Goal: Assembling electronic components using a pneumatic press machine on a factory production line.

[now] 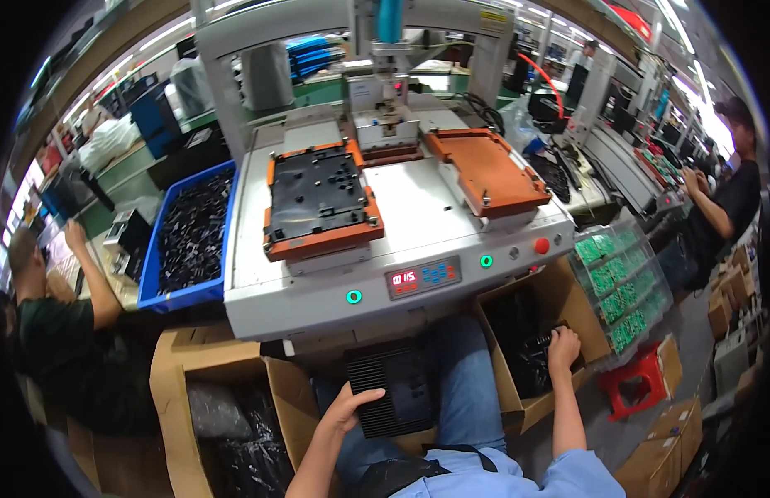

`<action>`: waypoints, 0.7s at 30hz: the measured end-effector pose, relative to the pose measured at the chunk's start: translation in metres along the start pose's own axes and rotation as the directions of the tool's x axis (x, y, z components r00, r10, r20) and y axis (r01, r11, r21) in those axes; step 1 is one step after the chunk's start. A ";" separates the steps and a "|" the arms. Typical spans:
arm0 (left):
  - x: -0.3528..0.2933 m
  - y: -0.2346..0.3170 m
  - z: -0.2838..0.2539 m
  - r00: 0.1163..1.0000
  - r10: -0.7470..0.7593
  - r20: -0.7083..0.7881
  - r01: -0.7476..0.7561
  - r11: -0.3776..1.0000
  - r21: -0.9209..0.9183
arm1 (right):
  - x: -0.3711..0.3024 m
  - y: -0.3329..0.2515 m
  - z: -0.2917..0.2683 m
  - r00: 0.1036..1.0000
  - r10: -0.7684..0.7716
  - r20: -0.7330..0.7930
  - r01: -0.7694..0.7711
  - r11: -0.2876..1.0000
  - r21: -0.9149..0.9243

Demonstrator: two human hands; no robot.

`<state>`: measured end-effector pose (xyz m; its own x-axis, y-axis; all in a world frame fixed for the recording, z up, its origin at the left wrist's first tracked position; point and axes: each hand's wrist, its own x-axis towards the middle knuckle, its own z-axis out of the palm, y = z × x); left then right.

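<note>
My left hand grips a black plastic housing panel by its ribbed left side, thumb on top, above my lap. My right hand reaches into the open cardboard box at the right. Its fingers are curled closed beside shiny black plastic wrapping; what they hold is hidden. Ahead stands a white two-station machine. A black molded panel with small parts on it lies in its left orange fixture. The right orange fixture shows its flat orange face.
A blue bin of small black parts stands left of the machine. Another cardboard box with black plastic bags is at my left. Green circuit boards in a clear tray and a red stool are at right. People sit at both sides.
</note>
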<state>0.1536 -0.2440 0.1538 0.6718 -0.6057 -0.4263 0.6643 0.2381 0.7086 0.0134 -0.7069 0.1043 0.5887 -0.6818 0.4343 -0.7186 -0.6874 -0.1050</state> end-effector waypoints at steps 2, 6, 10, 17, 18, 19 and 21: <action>0.001 0.002 0.003 1.000 -0.021 -0.007 0.021 0.999 -0.024 | 0.000 0.004 -0.011 0.998 0.012 -0.066 -0.009 0.999 0.038; 0.008 0.006 0.012 0.998 0.046 0.035 -0.043 0.996 -0.073 | -0.002 -0.039 -0.065 0.994 -0.036 -0.101 0.082 0.866 0.494; 0.006 0.007 0.013 0.997 0.061 -0.041 -0.064 0.995 -0.080 | -0.025 -0.151 -0.122 0.924 -0.078 0.375 -0.298 0.472 0.830; 0.006 0.001 0.020 0.994 0.089 -0.062 -0.091 0.995 -0.037 | -0.075 -0.246 -0.126 0.845 -0.431 0.315 -0.128 0.409 0.903; 0.004 0.001 0.022 0.993 0.106 -0.051 -0.106 0.994 -0.015 | -0.080 -0.249 -0.121 0.858 -0.451 0.245 -0.011 0.461 0.887; 0.004 0.000 0.023 0.992 0.122 -0.039 -0.121 0.993 0.007 | -0.086 -0.249 -0.120 0.865 -0.454 0.212 0.036 0.478 0.878; 0.004 -0.005 0.020 0.991 0.126 -0.040 -0.126 0.992 0.015 | -0.096 -0.252 -0.120 0.878 -0.451 0.163 0.126 0.545 0.829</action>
<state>0.1467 -0.2627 0.1593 0.7631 -0.5396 -0.3557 0.5693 0.3009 0.7651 0.0935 -0.4383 0.1966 0.9010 -0.3289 0.2830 -0.0102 -0.6681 -0.7440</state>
